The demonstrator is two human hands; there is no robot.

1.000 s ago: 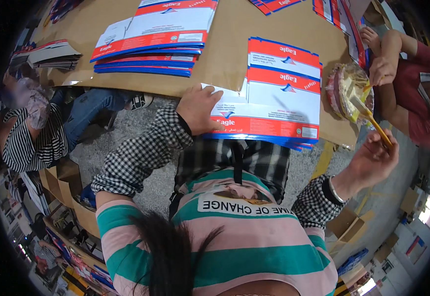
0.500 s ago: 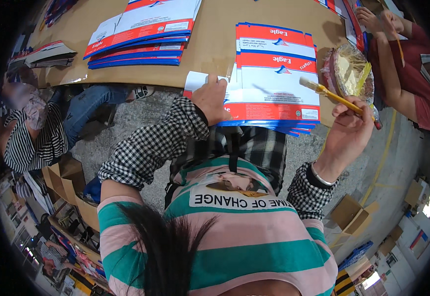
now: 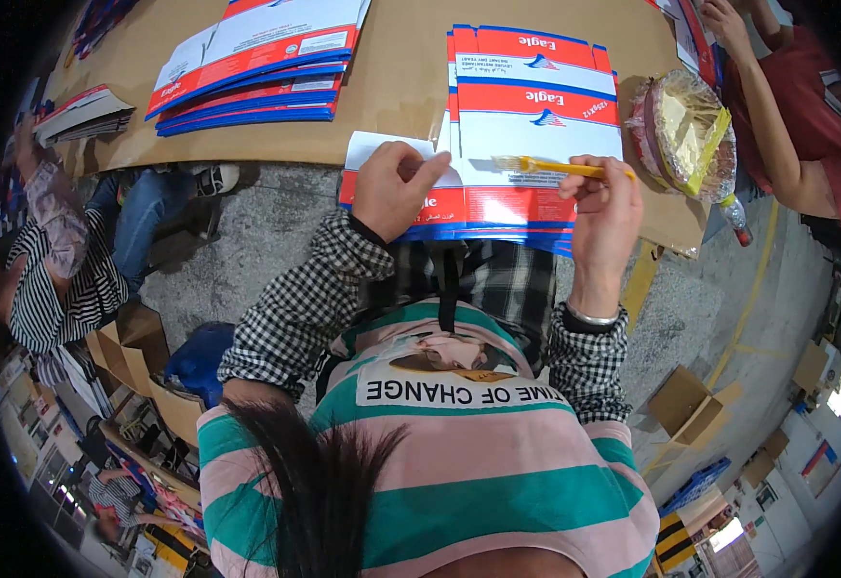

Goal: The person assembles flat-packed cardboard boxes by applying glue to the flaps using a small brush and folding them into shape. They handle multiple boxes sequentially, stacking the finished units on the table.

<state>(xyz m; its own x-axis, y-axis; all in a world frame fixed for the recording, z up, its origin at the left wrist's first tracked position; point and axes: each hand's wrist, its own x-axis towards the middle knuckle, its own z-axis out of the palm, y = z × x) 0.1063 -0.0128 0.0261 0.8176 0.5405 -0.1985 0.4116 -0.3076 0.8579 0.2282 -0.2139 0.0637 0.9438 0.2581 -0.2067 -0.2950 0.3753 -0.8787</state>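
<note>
Left hand: left hand [image 3: 396,188] half-curled at the white cardboard flap [image 3: 367,144], left end of the carton stack; can't make out if it's pinching.
Right hand: right hand [image 3: 605,207] gripping a flat paintbrush with yellow handle [image 3: 560,168], bristles over the top carton; contact unclear.
Carton stack: flat red, white and blue printed cardboard cartons [image 3: 536,125], in front of the person, left end jutting past the brown cardboard-topped desk [image 3: 411,58].
Bowl: round, plastic-wrapped, pale contents [image 3: 680,135], right of stack.
Smear risk: any residue on bristles could mark the print if the brush strays.
Shift risk: loose left-hand hold plus brush drag could skew the top carton.
Tip risk: pressing the overhang could tilt sheets.
</note>
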